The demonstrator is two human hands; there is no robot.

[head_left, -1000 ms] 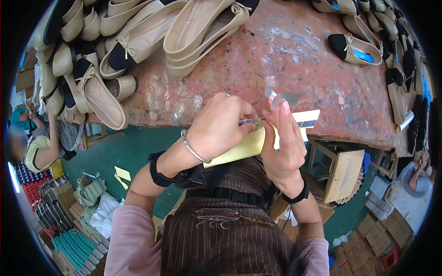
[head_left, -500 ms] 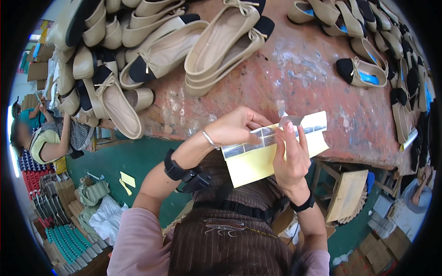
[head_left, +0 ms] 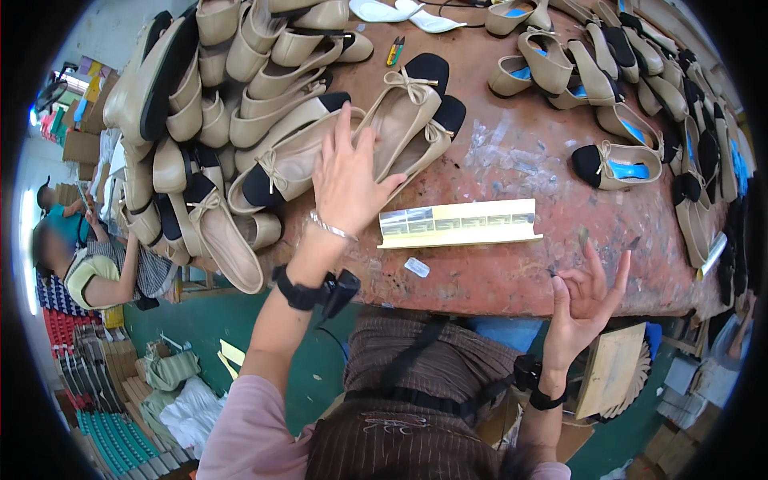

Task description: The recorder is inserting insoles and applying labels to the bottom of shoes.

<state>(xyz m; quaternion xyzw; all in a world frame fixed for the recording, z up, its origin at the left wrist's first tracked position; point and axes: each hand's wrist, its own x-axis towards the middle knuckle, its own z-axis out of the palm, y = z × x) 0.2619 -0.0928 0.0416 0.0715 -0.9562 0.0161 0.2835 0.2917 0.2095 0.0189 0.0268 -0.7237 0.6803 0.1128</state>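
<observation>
My left hand (head_left: pixel 348 176) reaches over a beige ballet flat (head_left: pixel 408 112) with a black toe and a bow, fingers spread. It covers part of the shoe, and I cannot tell whether it touches. A second flat of the same kind lies against that one. My right hand (head_left: pixel 586 296) is raised over the table's near edge, palm up, fingers apart. Small thin pieces (head_left: pixel 583 236), like clear stickers, seem to cling to its fingertips. Between the hands a yellow backing sheet (head_left: pixel 460 237) with a row of clear stickers (head_left: pixel 448 219) lies on the table.
Beige flats (head_left: pixel 268 80) are heaped at the left; more, some with blue insides (head_left: pixel 628 170), stand at the right. A loose clear sticker (head_left: pixel 417 267) lies near the front edge of the worn red table (head_left: pixel 496 276). Small snips (head_left: pixel 395 51) lie farther back. People are at the far left.
The yellow sheet has gone from my hands onto the table. My left hand has moved up and left to the flats; my right hand has moved right, its fingers now spread.
</observation>
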